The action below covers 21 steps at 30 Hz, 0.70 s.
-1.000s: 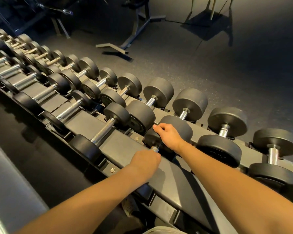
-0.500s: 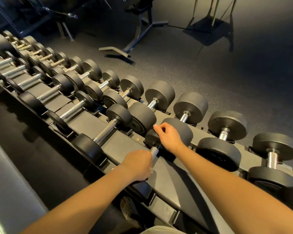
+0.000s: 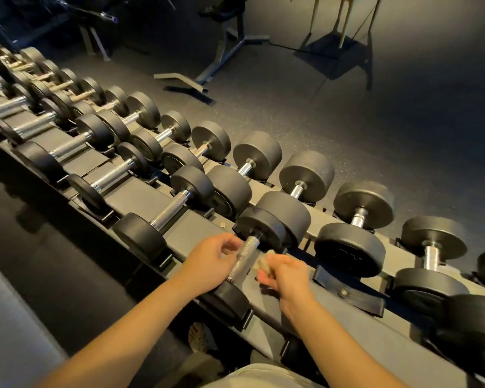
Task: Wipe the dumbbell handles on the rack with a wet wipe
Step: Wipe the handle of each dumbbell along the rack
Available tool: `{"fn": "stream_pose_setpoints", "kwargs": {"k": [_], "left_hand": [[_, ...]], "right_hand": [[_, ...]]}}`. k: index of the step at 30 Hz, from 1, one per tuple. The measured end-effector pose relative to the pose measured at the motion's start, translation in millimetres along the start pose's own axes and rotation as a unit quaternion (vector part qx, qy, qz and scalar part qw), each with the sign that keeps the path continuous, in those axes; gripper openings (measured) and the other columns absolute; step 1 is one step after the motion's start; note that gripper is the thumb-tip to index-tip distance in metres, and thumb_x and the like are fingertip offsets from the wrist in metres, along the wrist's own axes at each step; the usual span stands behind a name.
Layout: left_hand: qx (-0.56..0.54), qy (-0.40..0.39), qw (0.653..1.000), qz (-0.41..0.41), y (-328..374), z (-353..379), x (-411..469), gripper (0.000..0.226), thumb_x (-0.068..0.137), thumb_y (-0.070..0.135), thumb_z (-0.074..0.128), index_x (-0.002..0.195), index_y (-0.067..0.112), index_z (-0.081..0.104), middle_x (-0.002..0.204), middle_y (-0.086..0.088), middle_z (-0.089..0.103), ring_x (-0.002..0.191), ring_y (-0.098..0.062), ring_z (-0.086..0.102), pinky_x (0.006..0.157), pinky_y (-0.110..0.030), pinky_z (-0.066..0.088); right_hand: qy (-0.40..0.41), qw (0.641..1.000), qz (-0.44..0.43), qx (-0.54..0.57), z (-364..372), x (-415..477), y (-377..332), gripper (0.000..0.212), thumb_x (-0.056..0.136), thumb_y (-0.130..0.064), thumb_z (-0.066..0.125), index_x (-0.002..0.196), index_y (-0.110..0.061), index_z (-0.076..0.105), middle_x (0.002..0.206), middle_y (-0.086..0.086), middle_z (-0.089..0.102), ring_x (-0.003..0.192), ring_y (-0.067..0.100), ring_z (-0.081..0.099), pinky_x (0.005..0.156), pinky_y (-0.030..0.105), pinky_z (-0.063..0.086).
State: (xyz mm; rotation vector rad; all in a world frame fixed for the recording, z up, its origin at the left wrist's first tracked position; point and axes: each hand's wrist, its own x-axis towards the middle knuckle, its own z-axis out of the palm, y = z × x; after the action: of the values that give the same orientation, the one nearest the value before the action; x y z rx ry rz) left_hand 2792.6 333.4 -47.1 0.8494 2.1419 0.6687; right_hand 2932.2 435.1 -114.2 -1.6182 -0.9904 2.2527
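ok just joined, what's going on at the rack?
A person is wiping dumbbell handles on the rack. The right hand pinches a crumpled wet wipe just right of the knurled handle of the nearest lower-row dumbbell; whether the wipe touches the metal is unclear. The left hand is at the handle's left side, fingers curled and blurred, so no grip can be confirmed.

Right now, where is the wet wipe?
The wet wipe is bunched in the right hand, lower centre of the head view, just right of the nearest dumbbell's handle.
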Motion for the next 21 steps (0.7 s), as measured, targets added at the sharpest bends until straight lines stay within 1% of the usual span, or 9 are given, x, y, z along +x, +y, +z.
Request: {"fn": "stream_pose_setpoints", "kwargs": {"k": [2,4,7,9,12,14,16,17,21], "left_hand": [[0.082,0.059,0.995,0.000,-5,-9,-13,0.026,0.096,0.036,0.066,0.120,0.028,0.067,0.116,0.013,0.066,0.109,-0.006,0.061,0.099,-0.034,0.050],[0.102,0.039,0.994,-0.019,-15,-15,-28,0.048,0.090,0.059,0.066,0.128,0.031,0.063,0.124,0.018,0.059,0.111,-0.004,0.058,0.095,-0.030,0.049],[0.106,-0.018,0.993,-0.040,-32,-14,-45,0.079,0.077,0.080,0.064,0.140,0.034,0.055,0.135,0.018,0.053,0.120,-0.004,0.053,0.100,-0.026,0.045],[0.075,-0.011,0.996,-0.048,-39,-8,-51,0.081,0.075,0.080,0.064,0.141,0.035,0.054,0.135,0.018,0.053,0.122,-0.004,0.050,0.099,-0.023,0.041],[0.018,0.037,0.998,-0.049,-44,-1,-53,0.073,0.077,0.071,0.071,0.139,0.035,0.056,0.131,0.020,0.052,0.121,-0.002,0.047,0.097,-0.022,0.037],[-0.009,0.053,0.997,-0.056,-47,3,-54,0.069,0.078,0.066,0.074,0.138,0.035,0.057,0.132,0.019,0.052,0.121,-0.002,0.047,0.098,-0.023,0.037],[-0.023,0.056,0.996,-0.059,-52,6,-54,0.071,0.077,0.070,0.073,0.138,0.037,0.057,0.135,0.019,0.053,0.123,-0.003,0.048,0.099,-0.024,0.039],[-0.025,0.054,0.996,-0.059,-54,7,-55,0.072,0.077,0.072,0.072,0.138,0.039,0.056,0.136,0.019,0.053,0.123,-0.004,0.048,0.099,-0.024,0.040],[0.006,0.054,0.998,-0.043,-55,13,-58,0.076,0.077,0.080,0.064,0.141,0.040,0.052,0.136,0.020,0.052,0.124,-0.003,0.047,0.101,-0.026,0.042]], "right_hand": [[0.074,0.994,0.016,0.084,6,16,-9,0.008,0.091,0.004,0.067,0.083,0.003,0.071,0.073,0.014,0.074,0.068,0.022,0.074,0.066,0.032,0.062],[0.113,0.987,0.018,0.110,16,29,-9,0.003,0.092,0.003,0.067,0.091,0.003,0.070,0.084,0.018,0.074,0.079,0.026,0.074,0.076,0.037,0.063],[0.081,0.994,0.017,0.074,31,34,9,0.013,0.092,-0.001,0.064,0.101,-0.004,0.073,0.099,0.017,0.074,0.092,0.026,0.072,0.083,0.037,0.061],[0.062,0.998,0.019,0.026,36,27,19,0.012,0.092,-0.005,0.063,0.097,-0.007,0.074,0.091,0.012,0.075,0.088,0.023,0.072,0.079,0.036,0.061],[0.016,0.998,0.019,-0.058,33,8,24,0.016,0.091,0.000,0.063,0.078,-0.006,0.070,0.068,0.009,0.067,0.067,0.020,0.063,0.063,0.032,0.055],[-0.063,0.986,0.025,-0.150,26,-7,20,0.016,0.088,0.002,0.065,0.076,-0.005,0.072,0.068,0.010,0.067,0.061,0.018,0.061,0.061,0.030,0.053],[-0.137,0.957,0.020,-0.254,17,-16,10,0.012,0.088,-0.001,0.069,0.081,-0.006,0.077,0.072,0.006,0.072,0.065,0.016,0.065,0.064,0.029,0.057],[-0.147,0.947,0.010,-0.285,14,-17,2,0.008,0.089,-0.004,0.070,0.086,-0.005,0.078,0.073,0.004,0.073,0.068,0.016,0.065,0.065,0.027,0.058],[-0.036,0.970,-0.067,-0.231,10,-10,-18,0.009,0.093,-0.006,0.069,0.089,-0.005,0.076,0.084,0.011,0.074,0.075,0.018,0.066,0.062,0.028,0.060]]}}
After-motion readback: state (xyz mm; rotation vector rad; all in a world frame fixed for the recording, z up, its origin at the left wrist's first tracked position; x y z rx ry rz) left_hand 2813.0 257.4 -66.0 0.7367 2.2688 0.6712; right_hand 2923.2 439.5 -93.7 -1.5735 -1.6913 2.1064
